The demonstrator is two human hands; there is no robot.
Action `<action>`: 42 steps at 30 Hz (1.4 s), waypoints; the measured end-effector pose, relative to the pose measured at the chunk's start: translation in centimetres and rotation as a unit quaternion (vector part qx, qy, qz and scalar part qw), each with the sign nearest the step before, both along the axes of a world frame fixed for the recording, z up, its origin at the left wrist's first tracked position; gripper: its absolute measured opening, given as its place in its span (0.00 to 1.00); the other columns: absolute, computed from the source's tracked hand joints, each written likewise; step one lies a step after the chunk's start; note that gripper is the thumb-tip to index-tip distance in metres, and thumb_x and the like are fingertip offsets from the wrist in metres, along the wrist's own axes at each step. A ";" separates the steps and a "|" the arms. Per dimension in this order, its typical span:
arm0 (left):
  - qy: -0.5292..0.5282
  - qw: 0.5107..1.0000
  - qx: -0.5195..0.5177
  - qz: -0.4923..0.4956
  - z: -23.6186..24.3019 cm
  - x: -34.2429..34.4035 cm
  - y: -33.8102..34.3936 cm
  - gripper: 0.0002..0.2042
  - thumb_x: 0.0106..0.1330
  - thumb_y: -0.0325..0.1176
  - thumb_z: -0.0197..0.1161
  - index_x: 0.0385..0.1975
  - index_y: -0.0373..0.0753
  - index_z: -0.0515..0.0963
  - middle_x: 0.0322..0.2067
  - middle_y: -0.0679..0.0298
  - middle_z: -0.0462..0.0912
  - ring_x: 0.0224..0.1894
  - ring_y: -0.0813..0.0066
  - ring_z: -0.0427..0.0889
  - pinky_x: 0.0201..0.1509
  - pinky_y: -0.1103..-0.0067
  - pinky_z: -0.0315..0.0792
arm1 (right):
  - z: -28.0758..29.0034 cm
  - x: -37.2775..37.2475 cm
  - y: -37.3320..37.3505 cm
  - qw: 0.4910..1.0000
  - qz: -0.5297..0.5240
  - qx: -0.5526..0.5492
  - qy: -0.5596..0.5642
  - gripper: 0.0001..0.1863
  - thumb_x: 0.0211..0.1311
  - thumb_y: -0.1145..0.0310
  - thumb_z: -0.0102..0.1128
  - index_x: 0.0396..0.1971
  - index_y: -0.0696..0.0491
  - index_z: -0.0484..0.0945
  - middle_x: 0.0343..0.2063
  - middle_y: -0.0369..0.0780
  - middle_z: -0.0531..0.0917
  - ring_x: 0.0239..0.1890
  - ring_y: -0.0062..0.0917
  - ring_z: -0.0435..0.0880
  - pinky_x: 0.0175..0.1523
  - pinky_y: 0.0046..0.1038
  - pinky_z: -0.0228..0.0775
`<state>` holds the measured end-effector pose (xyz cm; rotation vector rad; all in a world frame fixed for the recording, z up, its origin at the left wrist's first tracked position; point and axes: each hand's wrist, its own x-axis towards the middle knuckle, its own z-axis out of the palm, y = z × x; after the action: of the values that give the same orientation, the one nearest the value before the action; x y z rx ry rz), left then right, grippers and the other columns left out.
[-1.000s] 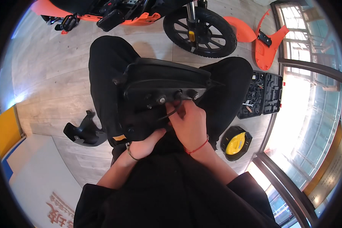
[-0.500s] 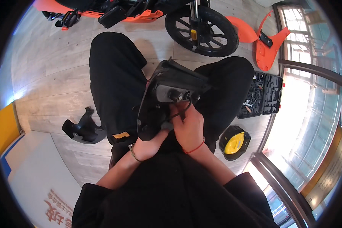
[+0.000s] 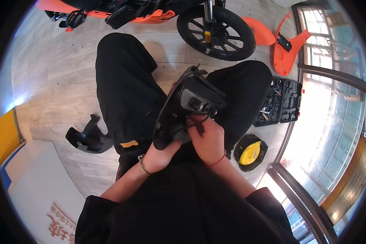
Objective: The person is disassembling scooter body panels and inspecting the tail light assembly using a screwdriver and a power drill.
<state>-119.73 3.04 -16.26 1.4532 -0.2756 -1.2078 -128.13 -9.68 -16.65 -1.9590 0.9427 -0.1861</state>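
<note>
Between my knees is a black plastic housing (image 3: 160, 134), tilted, with a rounded back, a round fitting and a thin cable loop. My left hand (image 3: 163, 155) grips the housing's lower end; its thumb lies along the near edge and the other fingers are hidden behind the shell. With fingers curled, my right hand (image 3: 209, 137) pinches the black cable (image 3: 203, 118) just below the round fitting. Its fingertips are partly hidden.
An orange-and-black scooter with its front wheel (image 3: 215, 34) stands ahead. Orange body panels (image 3: 286, 51) lie at the far right, near an open tool case (image 3: 278, 101). A black-and-yellow tray (image 3: 250, 152) sits right of me, a curved black cover (image 3: 89, 138) left.
The housing has shifted slightly to the right and turned a little in my hands. My right hand has moved a little right and down, still at the cable.
</note>
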 end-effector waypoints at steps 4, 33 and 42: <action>-0.062 0.998 -0.015 -0.028 -0.1 -0.2 0.1 0.14 0.58 0.23 0.51 0.45 0.34 0.70 0.36 0.66 0.73 0.38 0.80 0.70 0.43 0.80 0.67 | 0.0 0.0 0.0 0.994 -0.031 0.096 0.028 0.05 0.51 0.71 0.59 0.28 0.56 0.76 0.19 0.42 0.79 0.20 0.32 0.78 0.26 0.27 0.68; 0.215 0.949 -0.013 0.232 0.2 3.2 2.3 0.17 0.53 0.19 0.52 0.45 0.33 0.71 0.43 0.58 0.76 0.47 0.65 0.75 0.54 0.72 0.68 | 2.1 -1.1 -2.5 0.975 -0.094 0.199 -0.001 0.07 0.58 0.72 0.57 0.31 0.60 0.73 0.22 0.37 0.78 0.24 0.16 0.78 0.29 0.17 0.68; 0.242 0.940 -0.116 0.209 1.7 3.2 2.1 0.20 0.54 0.20 0.51 0.50 0.33 0.67 0.48 0.58 0.73 0.52 0.63 0.72 0.57 0.69 0.65 | 2.8 0.7 -1.0 0.871 -0.046 0.486 -0.053 0.11 0.59 0.69 0.58 0.38 0.59 0.74 0.29 0.33 0.78 0.31 0.13 0.76 0.37 0.16 0.67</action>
<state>-116.54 5.12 -14.60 0.9101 0.2161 -1.0955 -127.43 -10.65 -13.81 -0.9577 0.8196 0.1212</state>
